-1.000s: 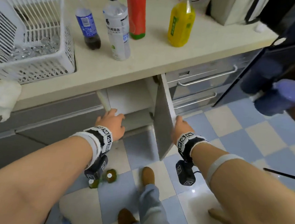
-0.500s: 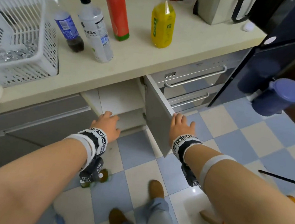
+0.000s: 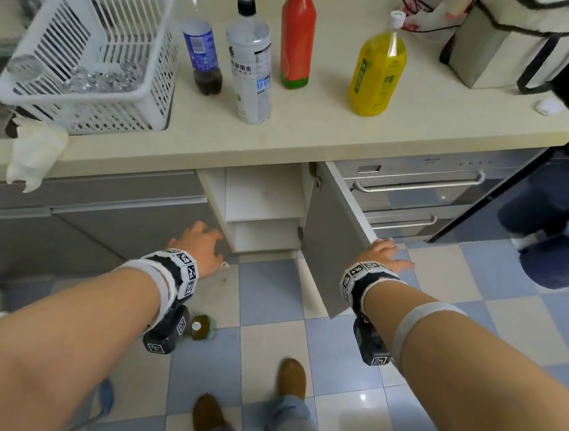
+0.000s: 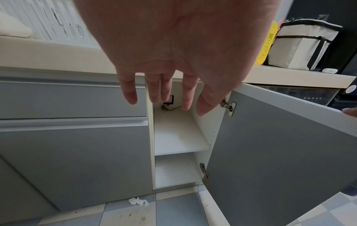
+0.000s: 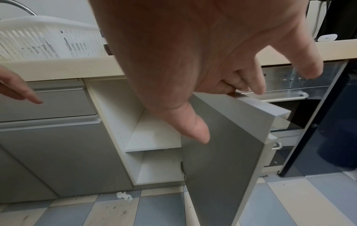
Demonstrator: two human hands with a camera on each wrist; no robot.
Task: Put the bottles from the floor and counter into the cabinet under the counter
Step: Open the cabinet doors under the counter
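Observation:
Four bottles stand on the beige counter (image 3: 317,139): a cola bottle (image 3: 202,39) with a blue cap, a clear water bottle (image 3: 251,68), a red bottle (image 3: 297,37) and a yellow bottle (image 3: 378,69). A small green bottle (image 3: 201,326) stands on the floor under my left wrist. The cabinet (image 3: 264,196) below the counter is open, with two bare white shelves (image 4: 179,137). My left hand (image 3: 201,242) (image 4: 164,99) hovers with straight fingers at the opening's left edge and holds nothing. My right hand (image 3: 383,255) (image 5: 231,88) rests its fingertips on the top edge of the grey door (image 3: 332,247) (image 5: 222,152).
A white basket (image 3: 93,61) with glasses sits at the counter's left, with a white cloth (image 3: 35,155) hanging below it. A beige bag (image 3: 518,43) stands at the right. Steel drawers (image 3: 416,189), a dark door (image 3: 535,203) and a blue jug (image 3: 562,253) lie right of the cabinet. My brown shoes (image 3: 291,377) are on the tiles.
The cabinet door has swung further open to the right under my right hand. My left hand has come off the cabinet's frame and drawn back to the left.

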